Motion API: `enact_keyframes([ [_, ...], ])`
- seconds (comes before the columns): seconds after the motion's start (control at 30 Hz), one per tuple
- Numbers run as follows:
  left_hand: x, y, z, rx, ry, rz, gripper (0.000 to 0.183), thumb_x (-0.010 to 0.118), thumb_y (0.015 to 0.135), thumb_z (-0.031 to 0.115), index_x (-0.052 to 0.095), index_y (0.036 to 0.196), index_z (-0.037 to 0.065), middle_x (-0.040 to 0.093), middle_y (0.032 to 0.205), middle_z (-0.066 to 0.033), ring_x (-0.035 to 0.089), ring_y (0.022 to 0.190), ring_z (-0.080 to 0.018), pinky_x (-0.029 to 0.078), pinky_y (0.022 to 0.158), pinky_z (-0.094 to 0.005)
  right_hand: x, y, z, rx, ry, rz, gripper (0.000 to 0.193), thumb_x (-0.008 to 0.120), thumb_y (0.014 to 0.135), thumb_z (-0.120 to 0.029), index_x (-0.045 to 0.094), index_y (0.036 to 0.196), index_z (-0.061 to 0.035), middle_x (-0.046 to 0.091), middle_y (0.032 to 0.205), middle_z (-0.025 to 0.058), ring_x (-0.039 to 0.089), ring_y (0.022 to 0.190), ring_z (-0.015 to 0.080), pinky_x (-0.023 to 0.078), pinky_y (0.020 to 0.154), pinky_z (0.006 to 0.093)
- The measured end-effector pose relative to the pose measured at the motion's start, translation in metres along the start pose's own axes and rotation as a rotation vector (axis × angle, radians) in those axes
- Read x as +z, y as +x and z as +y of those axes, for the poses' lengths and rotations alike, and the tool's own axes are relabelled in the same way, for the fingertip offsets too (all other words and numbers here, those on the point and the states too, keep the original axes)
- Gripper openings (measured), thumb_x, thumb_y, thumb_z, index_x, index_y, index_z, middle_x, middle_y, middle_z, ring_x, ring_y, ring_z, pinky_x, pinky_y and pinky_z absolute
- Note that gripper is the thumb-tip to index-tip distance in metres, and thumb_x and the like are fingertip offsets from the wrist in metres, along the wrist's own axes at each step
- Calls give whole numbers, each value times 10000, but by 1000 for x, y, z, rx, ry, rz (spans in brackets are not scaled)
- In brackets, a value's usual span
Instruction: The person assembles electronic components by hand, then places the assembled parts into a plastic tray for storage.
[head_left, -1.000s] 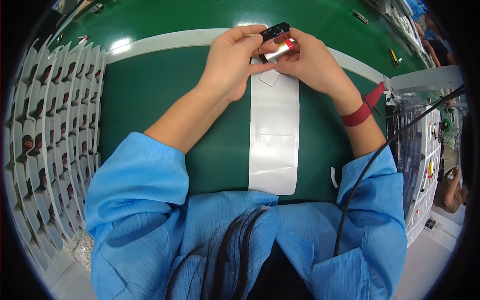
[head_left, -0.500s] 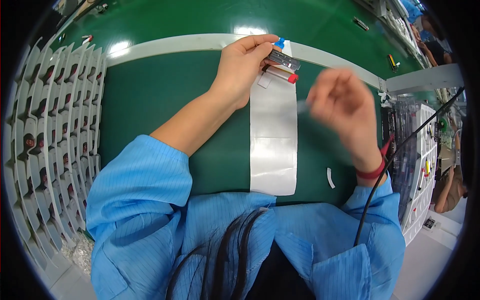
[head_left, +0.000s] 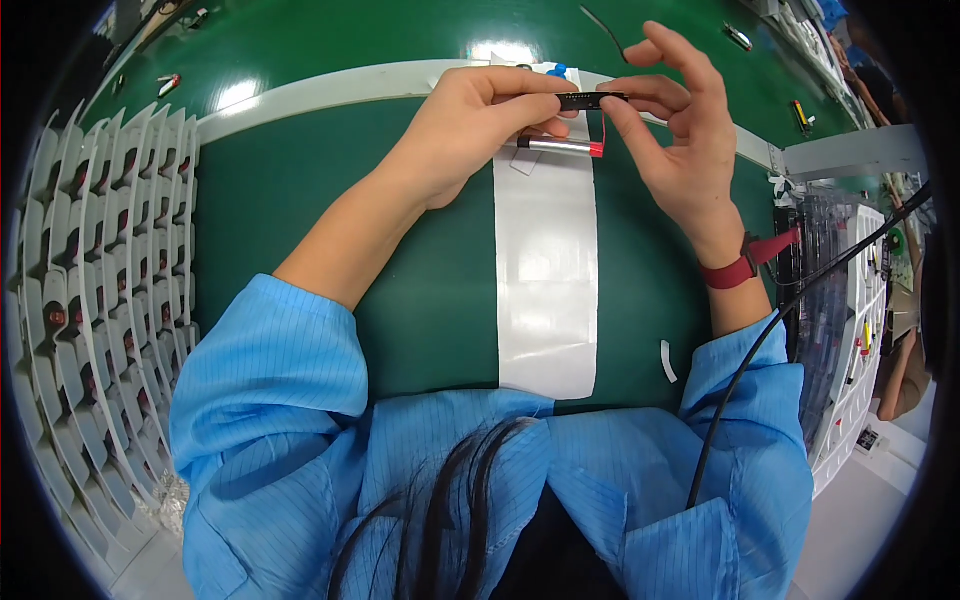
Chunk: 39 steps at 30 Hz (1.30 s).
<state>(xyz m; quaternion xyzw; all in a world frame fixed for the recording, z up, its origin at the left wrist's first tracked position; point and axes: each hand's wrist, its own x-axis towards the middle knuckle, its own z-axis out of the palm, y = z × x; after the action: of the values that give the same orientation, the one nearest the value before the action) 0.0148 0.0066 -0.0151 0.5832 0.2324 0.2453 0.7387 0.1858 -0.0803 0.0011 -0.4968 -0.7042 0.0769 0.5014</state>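
Note:
My left hand (head_left: 470, 130) is closed on the left end of a slim black circuit board (head_left: 585, 101), held level above the far end of a white paper strip. The right hand (head_left: 680, 130) pinches the board's other end between thumb and fingers; its index finger is raised. Just below hangs a silver cylindrical battery cell (head_left: 560, 146) with a black left end and a red right end. A thin red wire runs from the cell up toward the board. A thin dark curved piece (head_left: 603, 32) sticks out beyond my right fingers; whether they hold it is unclear.
The white paper strip (head_left: 546, 300) lies on a green mat (head_left: 420, 320). A small curved white scrap (head_left: 668, 361) is at the right. Stacked white trays (head_left: 110, 300) stand at the left, more trays (head_left: 840, 340) at the right. A black cable (head_left: 745, 375) crosses my right arm.
My right hand has moved up and left, from beside the paper strip onto the board's right end. The board, tilted before, is now level.

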Motion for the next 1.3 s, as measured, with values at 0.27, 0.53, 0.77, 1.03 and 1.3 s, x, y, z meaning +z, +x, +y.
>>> enact_keyframes([
  [0.27, 1, -3, -2, -43, -27, 46, 293, 493, 894, 129, 548, 1148, -7, 629, 980, -109, 600, 818, -121, 471, 816, -264, -5, 2, -1, 43, -35, 179, 342, 634, 770, 33, 528, 1094, 5, 601, 888, 59, 574, 830, 130, 432, 758, 231],
  [0.53, 0, 0, -5, -75, -123, 50, 305, 479, 914, 188, 549, 1121, -25, 630, 959, -134, 613, 872, -150, 473, 833, -273, -13, 3, 7, 667, 512, 64, 254, 643, 776, -49, 570, 1009, 23, 634, 860, 62, 591, 795, 105, 439, 689, 185],
  [0.77, 4, -2, -3, -117, -123, 70, 311, 456, 926, 185, 546, 1112, -47, 623, 971, -169, 626, 928, -211, 493, 839, -280, -2, -2, 9, 659, 476, 79, 266, 643, 770, -27, 557, 1011, 44, 630, 880, 86, 595, 797, 116, 456, 735, 209],
  [1.03, 2, -2, -4, -95, -127, 39, 302, 472, 917, 176, 550, 1102, -49, 622, 974, -188, 630, 922, -220, 503, 828, -274, 0, -3, 11, 676, 479, 96, 271, 640, 766, -21, 553, 1012, 52, 631, 870, 95, 600, 794, 125, 461, 719, 208],
  [1.3, -1, 0, -4, -91, -114, 12, 285, 534, 883, 167, 567, 1070, -45, 629, 950, -181, 638, 901, -224, 516, 809, -276, -1, -4, 14, 662, 461, 79, 252, 634, 772, -27, 570, 1005, 42, 630, 868, 94, 601, 798, 130, 465, 734, 212],
])
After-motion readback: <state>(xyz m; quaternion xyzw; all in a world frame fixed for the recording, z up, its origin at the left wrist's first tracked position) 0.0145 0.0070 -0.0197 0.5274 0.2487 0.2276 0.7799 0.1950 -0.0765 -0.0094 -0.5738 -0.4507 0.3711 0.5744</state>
